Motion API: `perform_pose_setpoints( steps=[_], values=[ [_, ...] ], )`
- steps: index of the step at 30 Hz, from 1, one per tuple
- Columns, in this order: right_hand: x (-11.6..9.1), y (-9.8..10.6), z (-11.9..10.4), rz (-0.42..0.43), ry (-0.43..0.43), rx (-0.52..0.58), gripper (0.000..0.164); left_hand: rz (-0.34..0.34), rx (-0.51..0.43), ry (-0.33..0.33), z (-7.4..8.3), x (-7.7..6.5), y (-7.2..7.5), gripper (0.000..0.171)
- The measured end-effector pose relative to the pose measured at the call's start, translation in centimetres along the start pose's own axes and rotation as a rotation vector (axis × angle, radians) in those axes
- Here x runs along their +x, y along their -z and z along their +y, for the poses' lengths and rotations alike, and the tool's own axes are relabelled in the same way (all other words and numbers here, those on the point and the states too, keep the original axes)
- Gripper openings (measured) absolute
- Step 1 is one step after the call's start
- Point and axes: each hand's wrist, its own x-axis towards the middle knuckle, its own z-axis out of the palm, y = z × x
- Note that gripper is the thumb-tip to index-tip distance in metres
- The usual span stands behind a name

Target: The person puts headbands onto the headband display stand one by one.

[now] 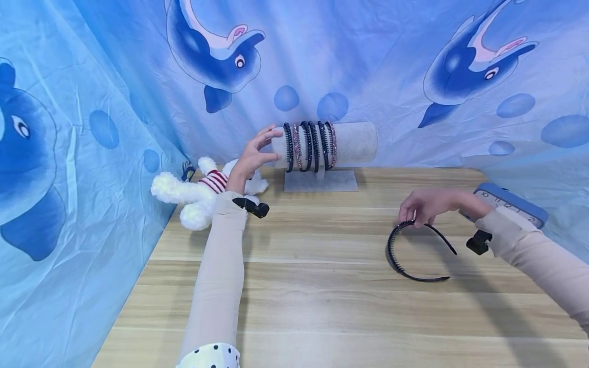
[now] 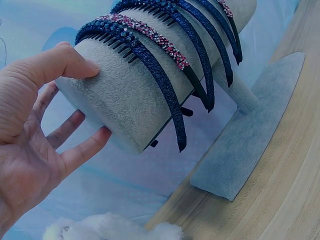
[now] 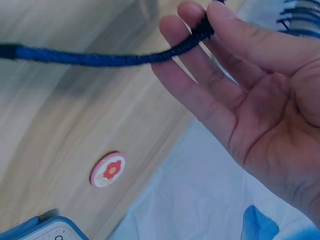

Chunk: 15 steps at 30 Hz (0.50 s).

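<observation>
At the back of the table my left hand [image 1: 252, 157] holds the left end of a grey, cylinder-shaped headband stand [image 1: 356, 142]. In the left wrist view the thumb presses on top of the cylinder and the fingers [image 2: 82, 152] spread around its end. Several headbands, dark blue sparkly ones [image 2: 167, 100] and pink glittery ones [image 2: 155, 40], hang side by side on the cylinder. Over the right side of the table, my right hand [image 1: 428, 205] pinches the top of a dark blue toothed headband [image 1: 392, 250] between thumb and fingers, its open ends pointing right.
A white plush toy [image 1: 195, 197] with a red striped top lies beside my left forearm. Behind my right wrist is a blue clock [image 1: 511, 204]. A round pink-rimmed piece with a red flower [image 3: 108, 170] lies on the table. Dolphin-print curtains [image 1: 368, 61] hang behind and at the sides.
</observation>
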Motion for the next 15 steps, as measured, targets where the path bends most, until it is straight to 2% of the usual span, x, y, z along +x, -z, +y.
perform_pose_setpoints(
  steps=[7,15],
  values=[
    [-1.1,1.6,0.1,-0.003,-0.005,0.067,0.041,0.035,0.007,-0.025,-2.3,1.2,0.2,0.058],
    [-2.3,2.9,0.8,0.100,0.029,0.134,0.051,0.037,0.019,-0.041,-2.5,1.2,0.2,0.057]
  ],
)
